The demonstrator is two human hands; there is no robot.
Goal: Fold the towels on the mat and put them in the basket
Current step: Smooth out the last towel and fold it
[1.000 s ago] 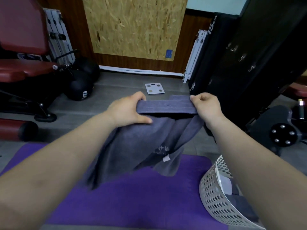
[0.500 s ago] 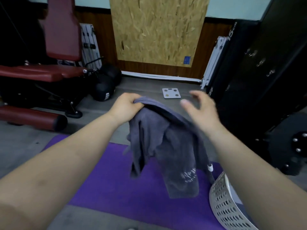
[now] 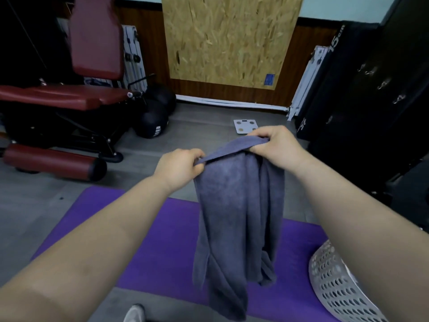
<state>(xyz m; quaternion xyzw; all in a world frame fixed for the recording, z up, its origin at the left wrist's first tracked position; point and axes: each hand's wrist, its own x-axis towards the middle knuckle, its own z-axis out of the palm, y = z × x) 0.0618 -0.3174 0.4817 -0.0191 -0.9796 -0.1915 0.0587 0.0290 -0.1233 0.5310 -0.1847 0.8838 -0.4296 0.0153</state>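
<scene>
— Where's the towel on your feed?

— I see the grey towel (image 3: pixel 239 217) hanging bunched above the purple mat (image 3: pixel 162 252) (lower end toward its near edge).

— Hands?

— The left hand (image 3: pixel 180 165) pinches the top hem, fingers curled. The right hand (image 3: pixel 276 145) grips the hem's other end. The white basket (image 3: pixel 336 287) sits at the mat's right end.

Red bench (image 3: pixel 62 98), medicine balls (image 3: pixel 152 123), scale (image 3: pixel 245 126)

Single head-worn view, forward and down, seemingly close above the mat (image 3: pixel 171 247)
</scene>
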